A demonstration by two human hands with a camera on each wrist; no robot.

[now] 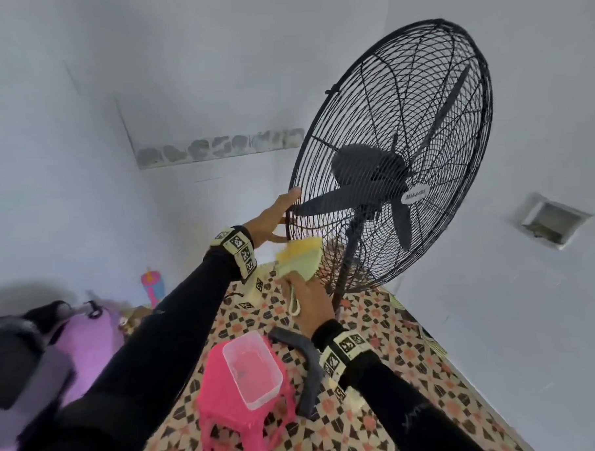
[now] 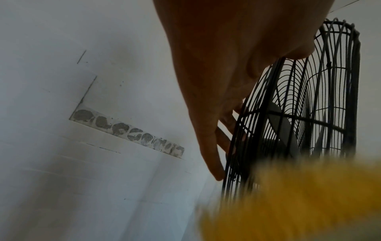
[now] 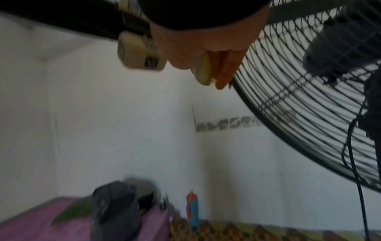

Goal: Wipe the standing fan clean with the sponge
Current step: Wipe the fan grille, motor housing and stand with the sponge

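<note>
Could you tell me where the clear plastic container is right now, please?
In the head view, the clear plastic container sits on the pink stool, low in the frame between the person's forearms, left of the fan's dark base foot.

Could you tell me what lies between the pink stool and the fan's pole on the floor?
In the head view, a dark curved bar, partly hidden by the right hand's wrist.

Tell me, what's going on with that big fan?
A person is cleaning the black standing fan. Their left hand holds the rim of the wire grille at its lower left, apparently steadying it. Their right hand grips a yellow sponge up against the bottom of the grille, near the pole. Below, a clear plastic container sits on a pink stool on the patterned floor.
</note>
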